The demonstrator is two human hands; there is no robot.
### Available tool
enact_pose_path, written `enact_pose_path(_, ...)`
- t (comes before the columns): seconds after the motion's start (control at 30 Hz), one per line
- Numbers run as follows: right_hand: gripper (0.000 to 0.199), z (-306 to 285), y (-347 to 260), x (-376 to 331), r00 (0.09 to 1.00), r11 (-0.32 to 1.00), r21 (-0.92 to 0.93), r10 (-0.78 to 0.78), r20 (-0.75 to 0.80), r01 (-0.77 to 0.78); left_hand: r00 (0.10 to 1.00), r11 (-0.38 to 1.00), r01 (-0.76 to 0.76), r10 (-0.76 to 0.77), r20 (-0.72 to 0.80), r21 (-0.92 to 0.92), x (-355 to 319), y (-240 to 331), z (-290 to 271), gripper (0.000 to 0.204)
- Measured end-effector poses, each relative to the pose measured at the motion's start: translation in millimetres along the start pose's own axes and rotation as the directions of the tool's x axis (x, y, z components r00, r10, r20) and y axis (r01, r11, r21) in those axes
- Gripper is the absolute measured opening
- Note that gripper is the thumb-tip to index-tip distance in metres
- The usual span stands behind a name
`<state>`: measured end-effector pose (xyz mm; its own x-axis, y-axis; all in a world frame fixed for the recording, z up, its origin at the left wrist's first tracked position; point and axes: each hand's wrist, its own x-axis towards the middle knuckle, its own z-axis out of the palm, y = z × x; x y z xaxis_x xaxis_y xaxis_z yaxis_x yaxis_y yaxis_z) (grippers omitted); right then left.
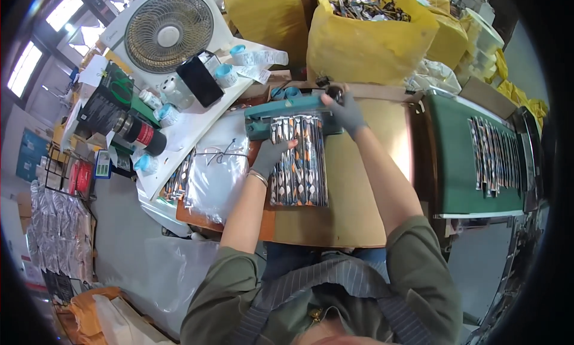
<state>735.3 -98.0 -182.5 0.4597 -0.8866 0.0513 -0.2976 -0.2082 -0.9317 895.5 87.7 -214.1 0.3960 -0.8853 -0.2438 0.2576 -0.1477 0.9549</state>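
A green hand-operated bag sealer (284, 108) lies across the far side of the work table. At its jaw is the far end of a clear bag of patterned stick packs (302, 178), dark with orange and white marks, laid side by side. My left hand (270, 157), in a grey glove with bare fingertips, grips the bag's left side, thumb on top. My right hand (348, 113), gloved likewise, is closed round the dark knob (336, 94) at the sealer's right end. The fingers' undersides are hidden.
Left of the bag lies a stack of clear plastic bags (216, 175). A white shelf (191, 133) holds a fan (169, 33), a phone (200, 82) and a thermos (140, 135). Yellow sacks (368, 46) stand behind. On the right, more stick packs (495, 157) rest on a green surface (454, 166).
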Motion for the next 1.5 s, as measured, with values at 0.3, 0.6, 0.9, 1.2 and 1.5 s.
enact_pose_path(0.3,0.042,54.3,66.9,-214.2,0.976,0.849,0.522,-0.04,0.216,-0.081,0.91,0.897,-0.407,0.415,-0.011,0.173,-108.8,-31.8,34.2,0.046)
enact_pose_path(0.6,0.056,56.3,67.9,-239.2,0.973,0.962,0.256,-0.147,0.179,0.098,0.918,0.839,-0.21,0.346,-0.194,0.501,-149.3,-103.0,-4.6,0.052)
enact_pose_path(0.9,0.046,-24.5,82.1,-286.2,0.825,0.747,-0.354,-0.535,0.182,0.563,0.567,0.101,-0.089,0.823,-0.033,0.991,-136.1,-20.3,-139.1,0.023)
enact_pose_path(1.2,0.045,-28.7,86.2,-284.6,0.98,0.995,0.0,-0.094,0.174,0.095,0.623,0.299,-0.426,0.782,0.037,0.854,-96.0,6.3,-150.7,0.024)
enact_pose_path(1.5,0.021,-15.2,-14.3,-238.6,0.991,0.97,0.21,-0.134,0.033,0.124,0.993,0.99,-0.112,0.109,-0.032,-0.089,-189.4,8.5,76.3,0.017)
